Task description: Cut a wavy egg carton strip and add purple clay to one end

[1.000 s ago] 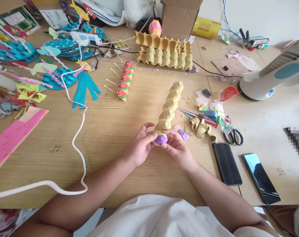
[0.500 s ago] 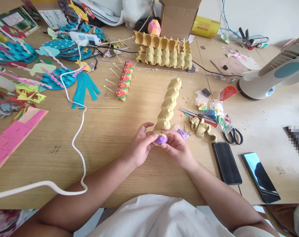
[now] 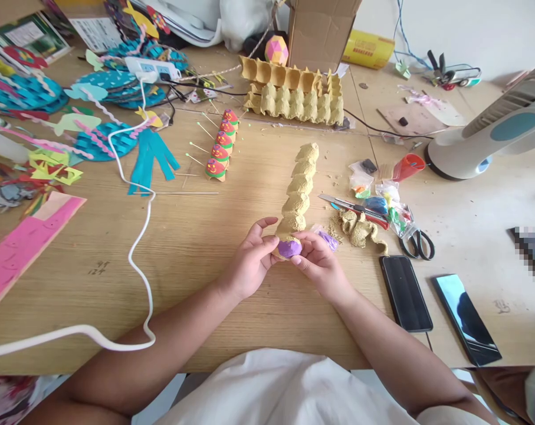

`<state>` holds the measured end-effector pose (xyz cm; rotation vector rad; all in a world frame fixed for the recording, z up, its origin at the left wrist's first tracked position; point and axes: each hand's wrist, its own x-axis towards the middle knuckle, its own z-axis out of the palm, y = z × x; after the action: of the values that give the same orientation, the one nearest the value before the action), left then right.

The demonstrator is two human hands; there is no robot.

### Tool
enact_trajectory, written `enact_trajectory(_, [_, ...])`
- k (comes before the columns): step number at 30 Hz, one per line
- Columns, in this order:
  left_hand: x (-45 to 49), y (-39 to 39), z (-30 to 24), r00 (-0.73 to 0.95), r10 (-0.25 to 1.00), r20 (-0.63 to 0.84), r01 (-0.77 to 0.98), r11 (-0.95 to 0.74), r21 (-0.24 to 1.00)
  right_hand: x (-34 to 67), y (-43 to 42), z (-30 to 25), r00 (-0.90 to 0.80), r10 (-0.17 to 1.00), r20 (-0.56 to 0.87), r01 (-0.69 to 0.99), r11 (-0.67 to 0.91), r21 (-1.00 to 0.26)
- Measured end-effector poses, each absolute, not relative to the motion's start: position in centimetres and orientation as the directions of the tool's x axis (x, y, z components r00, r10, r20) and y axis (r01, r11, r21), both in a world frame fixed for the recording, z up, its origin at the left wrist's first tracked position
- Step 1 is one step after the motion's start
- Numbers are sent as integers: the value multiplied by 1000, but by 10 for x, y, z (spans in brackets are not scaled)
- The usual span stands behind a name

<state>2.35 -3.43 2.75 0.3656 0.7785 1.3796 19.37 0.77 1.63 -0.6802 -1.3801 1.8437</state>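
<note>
A strip of egg carton cups (image 3: 300,186), pale yellow and bumpy, points away from me over the table. Purple modelling clay (image 3: 289,248) covers the front of its nearest cup. My left hand (image 3: 255,257) grips that end from the left, thumb at the edge of the clay. From the right, my right hand (image 3: 319,264) pinches the same end, its thumb against the purple patch and its index finger on top. Just beyond the right hand lies a small bag of purple clay (image 3: 327,238). A painted carton caterpillar (image 3: 222,145) with pins stands further off, left of the strip.
Right of the strip lie a utility knife (image 3: 355,209), torn carton scraps (image 3: 362,229), scissors (image 3: 417,241) and two phones (image 3: 406,293). Egg cartons (image 3: 300,103) stand at the back, a white fan (image 3: 483,133) at the right. A white cable (image 3: 138,254) crosses the left side.
The strip's far end has swung slightly left. The near end has turned a little, showing more of the purple clay. Both hands keep their hold.
</note>
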Motion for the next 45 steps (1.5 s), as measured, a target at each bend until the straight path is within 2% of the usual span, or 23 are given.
enact_trajectory(8, [24,-36,26,7,967,-256,-721,182,668,193,8,15,-609,792,42,-225,-122,-967])
enact_trajectory(17, [23,-37,24,51,964,-260,-763,205,613,195,9,13,-627,774,87,-219,-68,-973])
enact_trajectory(25, [23,-35,30,60,957,-283,-793,218,569,194,10,15,-611,788,75,-252,-104,-962])
enact_trajectory(29, [24,-34,31,34,957,-287,-775,207,597,195,10,15,-601,798,40,-223,-120,-967])
enact_trajectory(35, [24,-35,26,17,963,-268,-740,193,645,194,9,14,-606,793,61,-223,-96,-970])
enact_trajectory(45, [25,-37,28,6,967,-255,-744,175,645,194,8,12,-611,786,97,-193,-30,-981])
